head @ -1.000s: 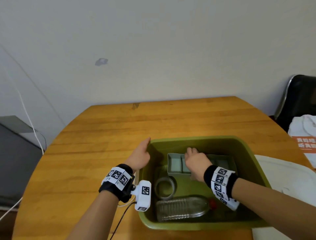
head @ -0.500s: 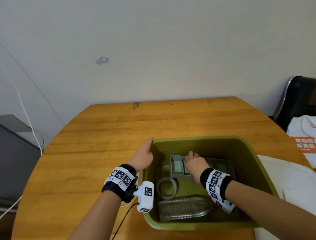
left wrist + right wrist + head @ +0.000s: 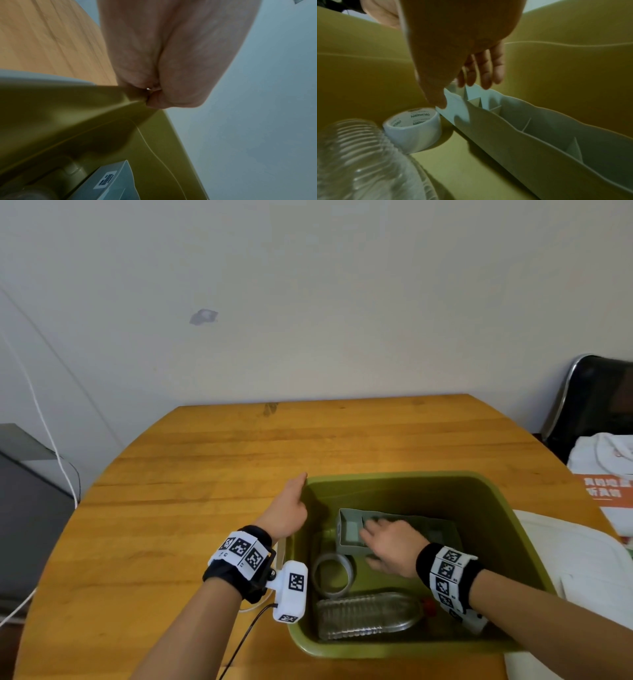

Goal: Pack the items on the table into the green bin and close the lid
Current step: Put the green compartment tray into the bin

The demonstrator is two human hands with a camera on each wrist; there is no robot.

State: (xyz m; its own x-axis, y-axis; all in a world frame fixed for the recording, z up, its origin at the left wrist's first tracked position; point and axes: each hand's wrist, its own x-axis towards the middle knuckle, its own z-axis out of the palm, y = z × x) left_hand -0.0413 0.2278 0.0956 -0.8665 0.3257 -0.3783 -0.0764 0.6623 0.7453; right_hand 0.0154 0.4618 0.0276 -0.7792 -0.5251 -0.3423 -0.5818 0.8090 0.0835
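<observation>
The green bin (image 3: pixel 394 476) stands on the wooden table. Inside lie a grey divided organizer (image 3: pixel 442 529), a tape roll (image 3: pixel 334 575) and a clear bottle (image 3: pixel 366 614) with a red cap. My left hand (image 3: pixel 287 508) grips the bin's far left corner rim (image 3: pixel 85 108), fingers curled at the edge. My right hand (image 3: pixel 390 546) is down in the bin over the organizer's left end (image 3: pixel 539 135). Its fingers (image 3: pixel 486 75) are straight and loose above the compartments, and the thumb touches the organizer's wall. The tape roll (image 3: pixel 414 129) and bottle (image 3: pixel 359 162) lie just beside it.
A white lid (image 3: pixel 565 559) lies right of the bin, partly off the table edge. A black chair (image 3: pixel 596 405) with white and orange printed cloth stands at the far right. A grey unit and white cables are at the left, and the wall is close behind the table.
My right hand has drawn back a little toward me and its fingers have loosened from the organizer, which stays on the bin floor. The left hand has kept its grip on the rim.
</observation>
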